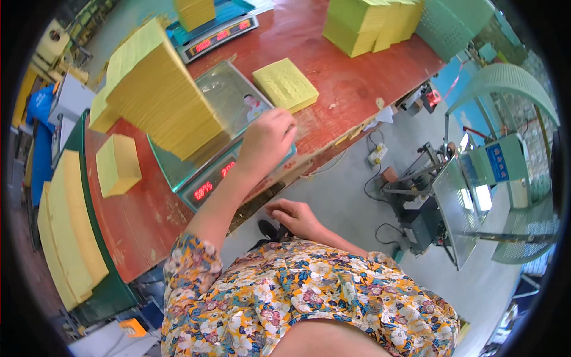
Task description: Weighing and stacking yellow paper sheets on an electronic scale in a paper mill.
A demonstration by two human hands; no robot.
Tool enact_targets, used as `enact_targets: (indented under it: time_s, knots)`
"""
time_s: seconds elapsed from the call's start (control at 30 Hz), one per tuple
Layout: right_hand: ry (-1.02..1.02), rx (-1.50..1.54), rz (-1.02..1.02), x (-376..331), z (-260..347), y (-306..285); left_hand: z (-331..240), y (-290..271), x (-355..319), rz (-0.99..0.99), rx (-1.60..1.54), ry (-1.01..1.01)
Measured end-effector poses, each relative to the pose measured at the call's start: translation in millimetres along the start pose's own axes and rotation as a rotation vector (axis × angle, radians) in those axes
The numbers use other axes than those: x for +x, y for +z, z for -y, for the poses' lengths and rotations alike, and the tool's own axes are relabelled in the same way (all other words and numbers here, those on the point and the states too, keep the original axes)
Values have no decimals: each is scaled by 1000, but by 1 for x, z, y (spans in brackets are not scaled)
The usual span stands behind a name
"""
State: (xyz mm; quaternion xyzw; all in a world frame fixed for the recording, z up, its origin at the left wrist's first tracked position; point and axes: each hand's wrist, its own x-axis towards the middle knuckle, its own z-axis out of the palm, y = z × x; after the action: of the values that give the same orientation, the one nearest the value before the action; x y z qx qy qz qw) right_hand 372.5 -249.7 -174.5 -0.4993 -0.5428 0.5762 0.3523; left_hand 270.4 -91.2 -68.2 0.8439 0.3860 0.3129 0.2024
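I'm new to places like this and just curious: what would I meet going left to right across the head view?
Long pale yellow slabs, tall yellow stack, low yellow pile, back group of yellow stacks, green arched chair back.

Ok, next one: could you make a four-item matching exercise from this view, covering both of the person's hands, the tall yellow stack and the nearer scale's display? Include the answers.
Column one
1. left hand
2. tall yellow stack
3. display of the nearer scale
4. right hand

Column two
A. lit with red digits
B. before the floral garment, off the red table
C. standing on the left part of the tray
D. over the tray's right-hand corner

Pairs: 1-D, 2-C, 3-A, 4-B
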Motion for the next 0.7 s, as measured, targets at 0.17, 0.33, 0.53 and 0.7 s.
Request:
enact_targets:
  time_s: [0.17, 0.33, 0.53, 0.7]
  knots:
    - [105, 199, -48, -5, -29, -32, 43, 49, 75, 82, 460, 46]
    - [109, 216, -163, 0, -28, -113, 31, 60, 111, 327, 586, -241]
    - [88, 94, -93, 27, -25, -190, 45, 62, 110, 295, 581, -174]
    - [49, 9, -1, 55, -10, -215, 50, 59, 110, 259, 473, -144]
